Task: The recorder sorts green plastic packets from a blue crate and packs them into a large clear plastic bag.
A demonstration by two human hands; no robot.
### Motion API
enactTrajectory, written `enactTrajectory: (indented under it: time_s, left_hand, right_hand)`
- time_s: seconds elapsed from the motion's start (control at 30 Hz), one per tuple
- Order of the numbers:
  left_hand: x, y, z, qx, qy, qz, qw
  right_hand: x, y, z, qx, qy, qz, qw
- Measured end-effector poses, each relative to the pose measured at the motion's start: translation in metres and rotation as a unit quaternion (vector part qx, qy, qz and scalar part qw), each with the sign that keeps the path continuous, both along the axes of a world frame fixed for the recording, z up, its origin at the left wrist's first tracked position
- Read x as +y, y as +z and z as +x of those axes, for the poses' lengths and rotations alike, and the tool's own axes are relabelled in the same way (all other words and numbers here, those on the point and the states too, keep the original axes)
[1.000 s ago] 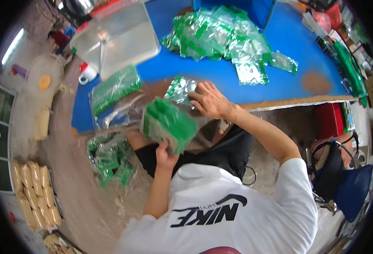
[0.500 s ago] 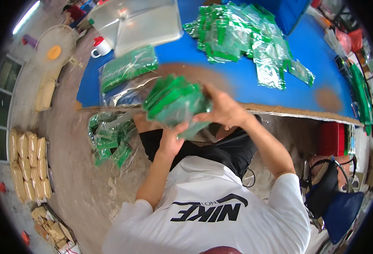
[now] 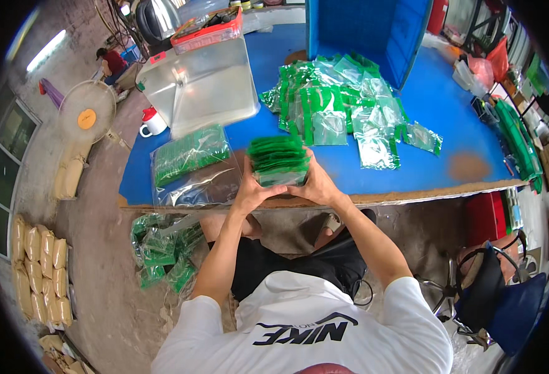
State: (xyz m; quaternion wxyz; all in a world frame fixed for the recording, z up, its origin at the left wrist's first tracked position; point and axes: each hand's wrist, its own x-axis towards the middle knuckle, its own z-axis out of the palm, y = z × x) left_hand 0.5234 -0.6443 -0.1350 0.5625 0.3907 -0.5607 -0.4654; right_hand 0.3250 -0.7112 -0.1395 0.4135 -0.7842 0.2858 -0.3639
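At the near edge of the blue surface, left hand and right hand clamp a stack of green packets by its sides; light, probably slippery film, so squeeze evenly.

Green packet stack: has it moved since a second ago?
Yes. The green packet stack, clasped by left hand and right hand, has moved from below the table edge up onto the blue top.

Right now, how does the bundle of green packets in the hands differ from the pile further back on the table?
The stack is squared up, pressed between the left hand and right hand; the pile lies loose and spread, untouched. The stack is smaller than the pile. Both are green-and-clear packets on the blue table.
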Motion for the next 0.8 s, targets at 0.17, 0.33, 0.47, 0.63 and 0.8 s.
enactTrajectory:
  time_s: [0.17, 0.33, 0.47, 0.63, 0.8]
  left_hand:
    - [-0.012, -0.009, 0.003, 0.014, -0.018, -0.049, 0.999]
    - [-0.016, 0.0, 0.008, 0.013, 0.026, -0.023, 0.999]
    - [-0.011, 0.008, 0.002, 0.006, 0.025, -0.079, 0.996]
    - [-0.022, -0.01, -0.001, 0.042, 0.013, 0.027, 0.999]
    - [-0.02, -0.013, 0.017, 0.196, -0.042, -0.057, 0.978]
  right_hand:
    - [-0.002, 0.009, 0.003, 0.023, -0.014, -0.011, 1.0]
    - [-0.006, 0.008, 0.004, 0.035, -0.003, -0.029, 0.999]
    - [-0.002, 0.019, 0.012, 0.001, -0.001, -0.004, 1.0]
    - [-0.006, -0.001, 0.007, 0.006, -0.025, -0.037, 0.999]
    - [-0.001, 0.007, 0.009, 0.039, -0.044, 0.006, 0.998]
